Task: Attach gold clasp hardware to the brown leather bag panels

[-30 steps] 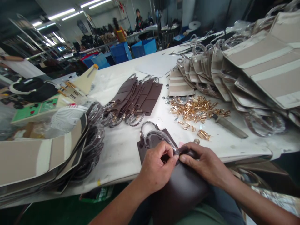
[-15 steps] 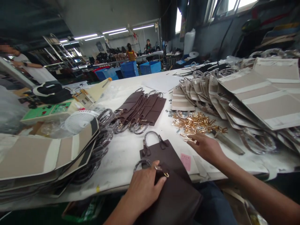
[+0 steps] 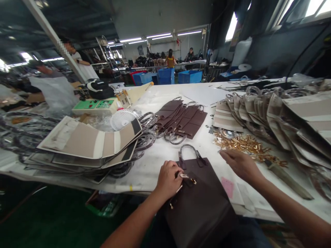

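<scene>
A dark brown handbag (image 3: 200,203) leans from my lap against the table edge, its far handle (image 3: 190,147) standing up in clear wrapping. The fingers of my left hand (image 3: 169,181) are curled around the near handle (image 3: 184,175), close to the bag's top edge, where small gold fittings (image 3: 193,181) show. My right hand (image 3: 241,165) is over the table, just in front of a heap of gold metal fittings (image 3: 243,143). Its fingers are pressed together, and whatever they may pinch is too small to make out.
Flat brown bag pieces (image 3: 181,119) with wrapped handles lie mid-table. Beige panels are stacked at left (image 3: 85,139) and right (image 3: 305,113). Beside the fittings lie a dull green-grey strip-like tool (image 3: 291,181) and a pink slip (image 3: 227,187). People stand and sit farther back.
The view has swung left. My right hand has drawn its fingers together and come slightly away from the gold fittings. My left hand stays on the bag's handle, now more curled.
</scene>
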A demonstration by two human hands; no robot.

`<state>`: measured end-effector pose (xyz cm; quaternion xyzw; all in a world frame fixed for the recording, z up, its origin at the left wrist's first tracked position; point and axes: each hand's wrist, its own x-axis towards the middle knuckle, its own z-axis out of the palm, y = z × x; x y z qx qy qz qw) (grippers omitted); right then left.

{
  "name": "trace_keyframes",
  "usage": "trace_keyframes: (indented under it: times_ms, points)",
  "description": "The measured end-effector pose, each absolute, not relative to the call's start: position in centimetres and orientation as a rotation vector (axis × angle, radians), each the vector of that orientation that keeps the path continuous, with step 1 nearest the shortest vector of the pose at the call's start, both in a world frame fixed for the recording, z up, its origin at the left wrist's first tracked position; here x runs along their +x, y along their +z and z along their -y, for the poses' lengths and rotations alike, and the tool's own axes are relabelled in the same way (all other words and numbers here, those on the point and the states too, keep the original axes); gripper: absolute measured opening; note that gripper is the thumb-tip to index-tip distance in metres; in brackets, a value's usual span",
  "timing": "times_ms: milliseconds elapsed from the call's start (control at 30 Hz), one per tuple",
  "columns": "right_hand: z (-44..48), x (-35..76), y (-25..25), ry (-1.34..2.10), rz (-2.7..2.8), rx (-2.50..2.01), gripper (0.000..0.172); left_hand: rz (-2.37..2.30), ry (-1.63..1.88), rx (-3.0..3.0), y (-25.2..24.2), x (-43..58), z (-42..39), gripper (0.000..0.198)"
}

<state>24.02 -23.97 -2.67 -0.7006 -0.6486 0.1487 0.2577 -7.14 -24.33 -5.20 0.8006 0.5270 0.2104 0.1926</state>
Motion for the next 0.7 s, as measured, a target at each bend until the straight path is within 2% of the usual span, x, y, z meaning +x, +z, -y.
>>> trace_keyframes:
  times_ms: [33, 67, 167, 200, 367, 533, 633, 700]
  points:
    - [24.1, 22.1, -2.3, 0.584, 1.666, -1.779, 0.045, -1.525, 0.626, 2.221, -5.6, -7.0, 23.9, 0.008]
    - [24.2, 19.9, -2.2, 0.764, 1.568, -1.684, 0.049, -1.577, 0.644, 2.201, -5.9, -6.8, 23.6, 0.013]
    - [24.3, 14.2, -3.0, 1.146, 1.355, -1.501, 0.048, -1.711, 0.620, 2.171, -6.1, -6.4, 23.1, 0.049]
    - [24.3, 12.9, -3.6, 1.224, 1.301, -1.460, 0.047, -1.731, 0.584, 2.178, -6.0, -6.4, 23.0, 0.052]
    - [24.0, 11.2, -6.3, 1.337, 1.210, -1.391, 0.047, -1.700, 0.427, 2.235, -5.6, -6.7, 22.3, 0.023]
    - [23.8, 11.2, -7.5, 1.256, 1.161, -1.439, 0.047, -1.709, 0.444, 2.117, -6.0, -6.8, 20.7, 0.013]
    - [23.8, 10.8, -8.0, 1.226, 1.156, -1.433, 0.051, -1.723, 0.468, 2.077, -6.2, -6.6, 20.5, 0.015]
    - [24.0, 10.8, -8.2, 1.218, 1.172, -1.431, 0.048, -1.732, 0.482, 2.049, -6.1, -6.6, 20.6, 0.016]
